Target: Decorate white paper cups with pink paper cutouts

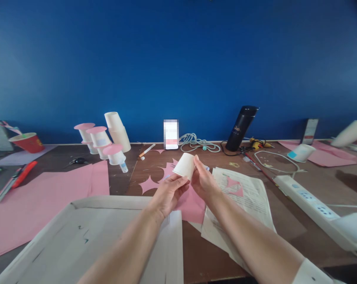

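Observation:
Between my two hands is a white paper cup (184, 165), tilted and held above the table. My left hand (174, 189) pinches its lower edge with thumb and fingers. On the cup's other side, my right hand (205, 177) grips it with the thumb near the top end. Pink paper scraps with curved cut-outs (149, 184) lie just behind and left of the hands. Beneath them is a larger pink sheet (193, 207). Sheets of printed paper (255, 193) with small pink offcuts lie by my right forearm.
At back left stand cups topped with pink discs (112, 150) and a stack of white cups (118, 132). A phone (170, 135) leans on the wall beside a coiled cable (198, 142). A black bottle (240, 129), power strip (311, 205), white tray (107, 202) and red-handled cutter (24, 174) surround me.

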`<state>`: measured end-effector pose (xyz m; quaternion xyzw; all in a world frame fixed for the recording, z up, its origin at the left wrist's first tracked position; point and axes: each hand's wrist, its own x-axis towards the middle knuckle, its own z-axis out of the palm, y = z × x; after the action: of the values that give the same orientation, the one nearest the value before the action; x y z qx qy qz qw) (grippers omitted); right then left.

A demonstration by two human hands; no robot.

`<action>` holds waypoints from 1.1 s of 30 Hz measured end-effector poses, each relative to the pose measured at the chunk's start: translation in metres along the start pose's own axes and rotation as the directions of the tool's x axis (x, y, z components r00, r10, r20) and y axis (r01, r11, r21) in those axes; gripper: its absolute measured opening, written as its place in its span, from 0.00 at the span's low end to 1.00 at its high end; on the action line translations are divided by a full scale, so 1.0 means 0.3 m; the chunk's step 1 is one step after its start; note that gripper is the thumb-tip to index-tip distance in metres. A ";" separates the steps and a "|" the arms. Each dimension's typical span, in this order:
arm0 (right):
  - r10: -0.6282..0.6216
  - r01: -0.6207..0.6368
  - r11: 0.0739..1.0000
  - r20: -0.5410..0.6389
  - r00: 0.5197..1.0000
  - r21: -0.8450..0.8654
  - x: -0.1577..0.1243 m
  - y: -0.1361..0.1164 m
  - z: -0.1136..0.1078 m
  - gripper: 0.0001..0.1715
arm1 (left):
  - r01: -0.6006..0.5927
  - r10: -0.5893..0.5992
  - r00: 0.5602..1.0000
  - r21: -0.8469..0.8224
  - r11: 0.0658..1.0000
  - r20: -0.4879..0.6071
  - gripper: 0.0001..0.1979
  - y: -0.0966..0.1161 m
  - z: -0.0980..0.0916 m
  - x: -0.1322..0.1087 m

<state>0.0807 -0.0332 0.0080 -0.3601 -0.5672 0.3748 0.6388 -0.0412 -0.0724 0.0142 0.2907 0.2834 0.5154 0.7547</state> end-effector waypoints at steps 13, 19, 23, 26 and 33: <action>0.245 -0.167 0.950 -0.294 0.924 0.264 -0.004 0.008 -0.021 0.25 | -0.037 -0.055 0.972 -0.376 0.926 -0.230 0.04 0.030 -0.013 0.028; -0.050 0.051 0.999 -0.288 0.956 -0.004 -0.016 -0.023 -0.035 0.16 | -0.098 -0.013 0.966 -0.414 0.905 -0.258 0.06 0.059 -0.051 0.038; -0.198 0.163 0.967 -0.176 0.964 -0.194 -0.044 -0.047 -0.024 0.17 | -0.134 0.024 0.962 -0.394 0.909 -0.271 0.05 0.063 -0.054 0.043; -0.341 0.290 0.885 -0.085 0.936 -0.364 -0.062 -0.071 -0.020 0.15 | -0.152 0.038 0.957 -0.389 0.909 -0.286 0.04 0.059 -0.053 0.051; -0.484 0.455 0.694 0.106 0.869 -0.559 -0.077 -0.095 -0.012 0.12 | -0.184 0.074 0.961 -0.415 0.891 -0.266 0.05 0.037 -0.058 0.063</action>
<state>0.0846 -0.0669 0.0225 -0.3854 -0.7092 0.0045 0.5904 -0.0548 -0.0486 0.0083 0.0674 0.2311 0.6467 0.7238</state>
